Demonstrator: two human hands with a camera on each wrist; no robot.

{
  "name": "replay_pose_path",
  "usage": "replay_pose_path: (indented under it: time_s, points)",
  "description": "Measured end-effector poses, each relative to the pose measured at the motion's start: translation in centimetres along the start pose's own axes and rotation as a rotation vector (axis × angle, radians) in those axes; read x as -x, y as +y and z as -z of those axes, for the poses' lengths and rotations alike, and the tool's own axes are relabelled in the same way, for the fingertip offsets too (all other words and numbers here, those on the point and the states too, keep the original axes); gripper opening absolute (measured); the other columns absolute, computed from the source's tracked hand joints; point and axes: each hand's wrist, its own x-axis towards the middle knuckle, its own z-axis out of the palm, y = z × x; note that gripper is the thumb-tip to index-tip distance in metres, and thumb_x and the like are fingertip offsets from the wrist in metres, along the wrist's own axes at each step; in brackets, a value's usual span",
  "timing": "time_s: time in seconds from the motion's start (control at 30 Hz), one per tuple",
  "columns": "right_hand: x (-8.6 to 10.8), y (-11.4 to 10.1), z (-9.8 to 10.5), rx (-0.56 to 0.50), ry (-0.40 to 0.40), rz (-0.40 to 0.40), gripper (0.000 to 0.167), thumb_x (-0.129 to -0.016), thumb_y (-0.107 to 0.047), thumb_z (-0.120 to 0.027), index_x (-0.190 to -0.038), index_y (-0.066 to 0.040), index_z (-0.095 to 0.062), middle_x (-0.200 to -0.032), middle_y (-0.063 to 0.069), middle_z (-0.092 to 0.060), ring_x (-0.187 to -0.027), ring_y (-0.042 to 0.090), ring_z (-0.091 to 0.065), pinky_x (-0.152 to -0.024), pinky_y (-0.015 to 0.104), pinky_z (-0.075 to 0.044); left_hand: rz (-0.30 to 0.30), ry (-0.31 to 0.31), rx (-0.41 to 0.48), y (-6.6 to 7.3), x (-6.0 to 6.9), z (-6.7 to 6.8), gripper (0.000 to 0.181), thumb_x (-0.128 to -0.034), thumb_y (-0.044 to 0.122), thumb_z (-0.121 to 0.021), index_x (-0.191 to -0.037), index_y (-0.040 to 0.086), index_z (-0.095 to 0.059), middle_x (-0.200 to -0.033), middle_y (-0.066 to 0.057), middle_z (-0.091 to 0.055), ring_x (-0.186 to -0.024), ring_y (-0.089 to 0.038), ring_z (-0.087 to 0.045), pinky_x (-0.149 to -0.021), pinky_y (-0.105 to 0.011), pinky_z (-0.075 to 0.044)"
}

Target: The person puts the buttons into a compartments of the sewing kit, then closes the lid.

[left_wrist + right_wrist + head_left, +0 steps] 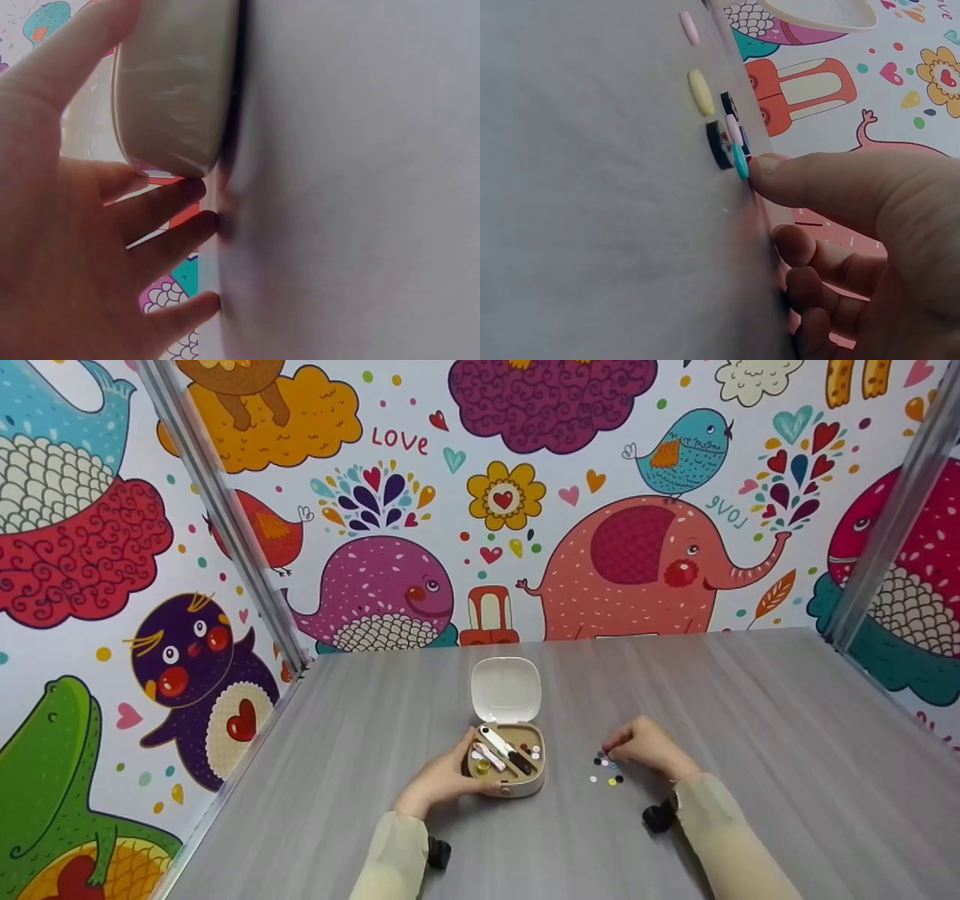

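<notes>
A small white box (525, 788) stands on the table with its rounded lid (506, 690) raised. My left hand (442, 776) grips its left side, thumb at the front and fingers at the back corner; the left wrist view shows them around the pale wall (176, 82). Inside lie a black-and-white tool (506, 748), a pink-and-white item (489, 756), a gold ring-like piece (482, 766) and small red and white buttons (535, 751). My right hand (649, 746) has thumb and forefinger down at loose buttons, touching near a teal button (740, 160). Whether they pinch one is hidden.
Near the right hand lie a yellow button (700, 92), a pink button (689, 28), a black button (719, 145) and several others. The grey table (360, 712) meets printed cartoon walls (495, 547) at the back and sides, with metal posts at the corners.
</notes>
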Motion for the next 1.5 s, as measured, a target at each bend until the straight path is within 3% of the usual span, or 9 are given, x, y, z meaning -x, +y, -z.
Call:
replay_pose_path:
  time_s: [0.17,0.57,0.67,0.87,1.5]
  points:
    - [0.1,-0.3,0.1,0.036,-0.015,0.007,0.004,-0.075,-0.003,-0.077,-0.078,-0.002,-0.074,-0.072,0.001,-0.068,-0.062,0.011,-0.053,-0.055,0.025,-0.044,0.002,0.000,-0.007,0.0,0.0,0.1,0.114,-0.0717,0.048,-0.082,-0.154,0.003,-0.018,-0.151,-0.024,-0.031,-0.132,-0.042,-0.039,-0.107,-0.052,-0.034]
    - [0.1,-0.2,0.4,0.022,-0.037,0.023,0.015,-0.078,-0.004,-0.071,-0.064,-0.002,-0.068,-0.057,-0.007,-0.052,-0.050,0.007,-0.036,-0.045,0.021,-0.028,0.001,-0.005,-0.018,0.0,0.0,0.1,0.114,-0.0720,0.047,-0.082,-0.154,0.003,-0.017,-0.151,-0.025,-0.031,-0.132,-0.042,-0.038,-0.107,-0.053,-0.033]
    - [0.2,-0.3,0.7,-0.002,-0.038,0.006,0.012,-0.081,-0.006,-0.070,-0.071,0.000,-0.073,-0.063,-0.003,-0.060,-0.052,0.008,-0.036,-0.047,0.022,-0.028,-0.001,-0.010,-0.033,0.0,-0.1,0.1,0.114,-0.0729,0.048,-0.082,-0.154,0.003,-0.017,-0.151,-0.025,-0.031,-0.132,-0.042,-0.039,-0.106,-0.053,-0.034]
    - [0.4,-1.1,1.8,-0.064,-0.023,-0.040,0.014,-0.085,-0.011,-0.068,-0.085,0.000,-0.077,-0.085,0.006,-0.072,-0.069,0.012,-0.048,-0.062,0.027,-0.041,-0.001,-0.015,-0.030,-0.1,-0.1,0.1,0.114,-0.0725,0.049,-0.082,-0.154,0.002,-0.018,-0.149,-0.027,-0.034,-0.131,-0.042,-0.040,-0.105,-0.052,-0.035]
    - [0.5,-0.9,2.5,-0.102,0.016,-0.031,0.016,-0.089,-0.007,-0.064,-0.090,0.003,-0.075,-0.089,0.008,-0.070,-0.071,0.013,-0.046,-0.061,0.026,-0.039,0.025,-0.007,-0.023,-0.2,0.1,0.0,0.114,-0.0717,0.050,-0.082,-0.155,0.005,-0.017,-0.150,-0.026,-0.032,-0.131,-0.043,-0.039,-0.106,-0.054,-0.034]
